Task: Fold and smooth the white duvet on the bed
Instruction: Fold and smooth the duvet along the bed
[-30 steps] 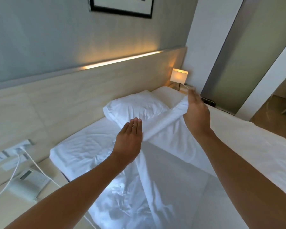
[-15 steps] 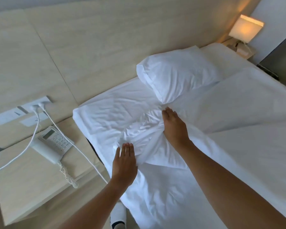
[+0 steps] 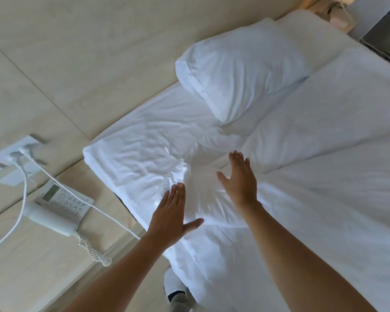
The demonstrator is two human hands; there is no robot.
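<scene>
Here, left hand (image 3: 170, 216) flat, fingers straight, right hand (image 3: 241, 179) splayed (holding nothing), on white duvet (image 3: 324, 199).

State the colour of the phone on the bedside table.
The phone is white with a coiled white cord, seen in the head view.

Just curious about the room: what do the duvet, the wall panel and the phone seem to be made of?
Duvet: soft woven fabric, likely cotton; matte white, creased. Wall panel: pale wood or wood-look laminate; faint grain, straight seams. Phone: smooth light plastic, with a coiled cord.
</scene>
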